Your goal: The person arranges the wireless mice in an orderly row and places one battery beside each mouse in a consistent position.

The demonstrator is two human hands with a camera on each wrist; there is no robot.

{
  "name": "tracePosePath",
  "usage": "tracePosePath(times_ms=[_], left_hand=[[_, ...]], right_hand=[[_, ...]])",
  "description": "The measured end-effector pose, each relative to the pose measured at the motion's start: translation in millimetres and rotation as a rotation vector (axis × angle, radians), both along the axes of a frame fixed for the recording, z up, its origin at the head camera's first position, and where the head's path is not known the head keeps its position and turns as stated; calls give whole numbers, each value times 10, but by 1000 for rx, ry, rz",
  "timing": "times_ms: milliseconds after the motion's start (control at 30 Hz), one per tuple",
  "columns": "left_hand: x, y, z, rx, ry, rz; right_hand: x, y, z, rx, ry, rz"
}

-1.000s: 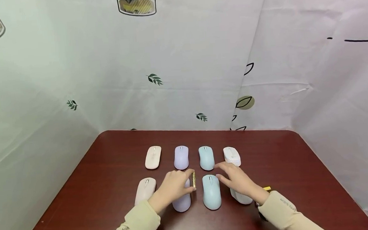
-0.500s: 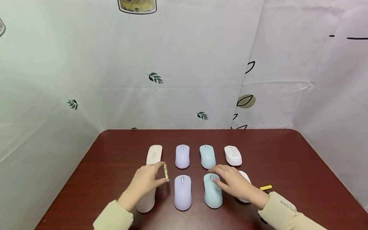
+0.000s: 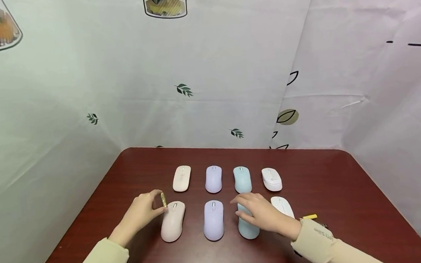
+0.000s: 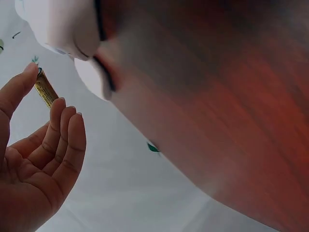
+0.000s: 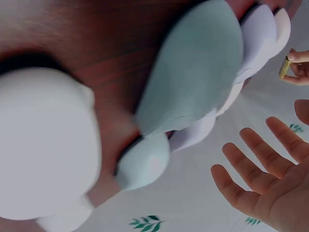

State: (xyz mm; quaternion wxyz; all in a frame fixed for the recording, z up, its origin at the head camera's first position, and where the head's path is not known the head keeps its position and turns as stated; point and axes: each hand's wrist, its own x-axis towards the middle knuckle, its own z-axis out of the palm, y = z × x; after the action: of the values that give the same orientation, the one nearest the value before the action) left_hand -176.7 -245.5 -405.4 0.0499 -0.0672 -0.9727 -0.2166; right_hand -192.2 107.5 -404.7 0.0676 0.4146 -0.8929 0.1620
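My left hand [image 3: 141,210] pinches a small gold battery [image 3: 163,200] end to end between thumb and fingertip, beside the scroll-wheel end of the front beige mouse [image 3: 173,224]. In the left wrist view the battery [image 4: 46,89] is held slantwise and the other fingers are loosely bent. My right hand [image 3: 262,212] hovers over the front light-blue mouse [image 3: 249,231] with its fingers spread and nothing in them, hiding part of that mouse. The right wrist view shows the right hand [image 5: 270,179] palm side, apart from the light-blue mouse [image 5: 198,67].
A front lavender mouse [image 3: 213,222] lies between the hands. A white mouse [image 3: 282,206] sits right of the right hand. Behind them stand beige [image 3: 182,178], lavender [image 3: 213,179], light-blue [image 3: 242,180] and white [image 3: 272,179] mice. A yellow stick-like item [image 3: 310,217] lies near the right sleeve.
My left hand has carried the battery leftward, from beside the front lavender mouse to the front beige mouse. My right hand has shifted slightly left, over the front light-blue mouse.
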Motion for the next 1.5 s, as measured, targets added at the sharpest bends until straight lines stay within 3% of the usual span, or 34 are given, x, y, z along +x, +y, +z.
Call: tracePosePath(times_ms=[267,500,600,833,933,1167,1333,1500], left_hand=[[92,-183,21,-38,9,27],[186,-289,12,-54,2,46],[232,-342,-20,-56,8,55],[297,-328,-72,-27,-1,63],[311,-307,-77,-27,3,61],[333,-264,-109,-28,0,50],[366,-241,-108,-28,13,47],[385,-201,-86,-39,27,35]], right_hand=[[-45,-331,128,45,11,118],[-271,-746,281,59,-29,173],[-420,-975,365,80,-43,161],[-691,-1335,367,161,58,131],[-777,-1429,317,150,14,107],[-1022,-1653,213,191,-174,-13],[-1155,-1797,155,297,-177,-85],[-1211,-1877,109,355,-185,-88]])
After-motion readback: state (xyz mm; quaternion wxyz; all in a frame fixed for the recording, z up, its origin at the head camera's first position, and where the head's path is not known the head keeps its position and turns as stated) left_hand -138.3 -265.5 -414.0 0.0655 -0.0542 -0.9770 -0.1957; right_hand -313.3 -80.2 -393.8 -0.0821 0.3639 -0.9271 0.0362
